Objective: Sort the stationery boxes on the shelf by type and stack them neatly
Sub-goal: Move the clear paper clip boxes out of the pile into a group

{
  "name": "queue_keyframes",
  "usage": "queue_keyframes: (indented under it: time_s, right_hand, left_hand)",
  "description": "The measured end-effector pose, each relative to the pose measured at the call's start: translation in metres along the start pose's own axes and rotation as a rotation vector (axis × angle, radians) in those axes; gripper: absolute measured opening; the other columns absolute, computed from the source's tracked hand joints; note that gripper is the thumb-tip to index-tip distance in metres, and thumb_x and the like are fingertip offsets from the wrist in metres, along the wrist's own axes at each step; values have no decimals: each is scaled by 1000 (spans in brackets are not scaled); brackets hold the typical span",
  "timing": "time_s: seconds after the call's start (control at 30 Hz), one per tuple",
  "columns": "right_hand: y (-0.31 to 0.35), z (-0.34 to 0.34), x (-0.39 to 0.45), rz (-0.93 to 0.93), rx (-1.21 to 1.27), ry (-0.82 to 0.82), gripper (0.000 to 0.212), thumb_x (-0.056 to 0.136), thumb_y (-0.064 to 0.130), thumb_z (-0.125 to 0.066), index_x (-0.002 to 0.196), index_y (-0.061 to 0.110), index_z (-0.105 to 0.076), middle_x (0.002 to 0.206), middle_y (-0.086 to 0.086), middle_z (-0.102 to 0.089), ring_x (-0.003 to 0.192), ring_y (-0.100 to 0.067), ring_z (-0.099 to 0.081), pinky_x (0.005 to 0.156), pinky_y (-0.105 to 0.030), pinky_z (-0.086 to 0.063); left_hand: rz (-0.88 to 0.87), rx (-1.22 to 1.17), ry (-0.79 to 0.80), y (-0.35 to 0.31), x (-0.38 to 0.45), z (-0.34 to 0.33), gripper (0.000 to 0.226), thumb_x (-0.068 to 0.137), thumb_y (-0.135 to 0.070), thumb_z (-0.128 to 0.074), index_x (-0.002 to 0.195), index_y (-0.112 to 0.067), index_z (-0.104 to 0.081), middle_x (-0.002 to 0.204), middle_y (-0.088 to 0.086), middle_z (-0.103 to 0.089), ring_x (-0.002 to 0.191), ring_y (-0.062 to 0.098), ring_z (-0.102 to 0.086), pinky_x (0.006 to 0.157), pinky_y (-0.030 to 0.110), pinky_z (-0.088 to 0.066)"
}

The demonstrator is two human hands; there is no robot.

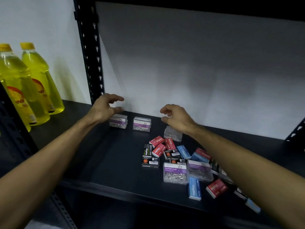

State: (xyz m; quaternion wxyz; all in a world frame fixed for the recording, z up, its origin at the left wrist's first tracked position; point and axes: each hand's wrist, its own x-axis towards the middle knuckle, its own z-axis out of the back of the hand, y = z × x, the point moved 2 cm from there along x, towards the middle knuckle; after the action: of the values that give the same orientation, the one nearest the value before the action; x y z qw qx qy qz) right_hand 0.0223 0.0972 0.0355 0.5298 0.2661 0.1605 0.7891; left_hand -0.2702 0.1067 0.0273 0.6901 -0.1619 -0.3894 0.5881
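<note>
Two clear paper clip boxes with purple labels stand side by side near the back of the dark shelf (105, 156), one on the left (118, 121) and one on the right (142, 124). My left hand (105, 108) hovers just above the left box, fingers spread and loosely curved, holding nothing. My right hand (176, 118) hangs empty above a third clear box (172, 135). A jumbled pile lies to the front right: red staple boxes (158, 144), blue staple boxes (194, 188), black staple boxes (150, 157) and more paper clip boxes (175, 173).
Two yellow liquid bottles (39, 80) stand on the neighbouring shelf at the left, beyond a black perforated upright post (90, 52). A white wall backs the shelf. The shelf's front edge (132, 193) runs across below the pile. My right forearm covers part of the pile.
</note>
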Motion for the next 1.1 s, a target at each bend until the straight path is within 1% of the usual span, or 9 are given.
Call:
queue_keyframes:
  time_s: [0.23, 0.37, 0.43, 0.53, 0.67, 0.77, 0.87, 0.93, 1.1]
  right_hand:
    - [-8, 49, -38, -19, -33, -58, 28, 90, 18, -65, 118, 17, -64, 118, 0, -64, 103, -10, -57, 83, -21, -42]
    - [-8, 63, -72, -38, -21, -73, 25, 90, 19, -64, 115, 18, -65, 111, 2, -65, 101, -12, -59, 86, -24, -47]
    - [-8, 67, -91, -48, -3, -79, 25, 90, 20, -64, 115, 18, -65, 108, 3, -65, 99, -11, -60, 87, -26, -49]
    - [-5, 68, -119, -51, 29, -66, 24, 91, 17, -64, 114, 16, -65, 103, 5, -64, 95, -9, -59, 83, -22, -47]
    - [-9, 61, -152, -84, 60, -21, 21, 91, 17, -64, 111, 18, -65, 96, 8, -64, 90, -7, -61, 75, -19, -47]
    - [-15, 54, -170, -100, 40, 16, 24, 92, 20, -64, 115, 18, -63, 102, 8, -64, 94, -7, -60, 76, -18, -45]
    - [-23, 50, -183, -127, -10, 76, 32, 92, 26, -63, 123, 18, -61, 119, 1, -63, 104, -11, -59, 90, -27, -49]
    - [-30, 48, -189, -156, -64, 123, 38, 92, 31, -62, 128, 18, -58, 126, -1, -60, 110, -14, -58, 94, -32, -49]
    - [-41, 46, -199, -172, -161, 172, 45, 92, 37, -60, 133, 19, -55, 125, -1, -53, 108, -14, -54, 93, -36, -49]
  left_hand:
    - [-94, -112, 34, -69, -16, -20, 31, 83, -26, -76, 113, -30, -68, 114, -2, -64, 107, 10, -59, 88, 28, -50]
    - [-136, -178, 122, -105, -38, -47, 28, 82, -20, -77, 109, -24, -71, 103, 6, -68, 100, 17, -64, 81, 20, -49]
    - [-162, -179, 184, -121, -52, -59, 28, 82, -21, -77, 109, -25, -71, 102, 5, -69, 100, 16, -64, 82, 22, -50]
    - [-169, -161, 259, -139, -73, -73, 30, 83, -25, -76, 112, -27, -68, 103, 0, -68, 98, 12, -63, 83, 27, -54]
    - [-198, -97, 354, -154, -106, -86, 35, 84, -27, -74, 118, -23, -65, 102, -5, -68, 93, 6, -63, 74, 17, -49]
    - [-196, -65, 419, -154, -126, -93, 37, 85, -29, -73, 120, -23, -65, 102, -2, -68, 94, 11, -65, 75, 23, -54]
    - [-191, -3, 475, -148, -138, -102, 39, 83, -35, -74, 121, -27, -65, 103, -10, -66, 94, 3, -61, 80, 23, -51]
    - [-198, 53, 516, -144, -143, -109, 46, 80, -41, -76, 122, -27, -65, 103, -12, -64, 94, 4, -59, 79, 22, -48]
    - [-186, 191, 600, -138, -148, -122, 52, 81, -45, -74, 127, -23, -63, 119, -11, -61, 104, 5, -56, 83, 19, -42]
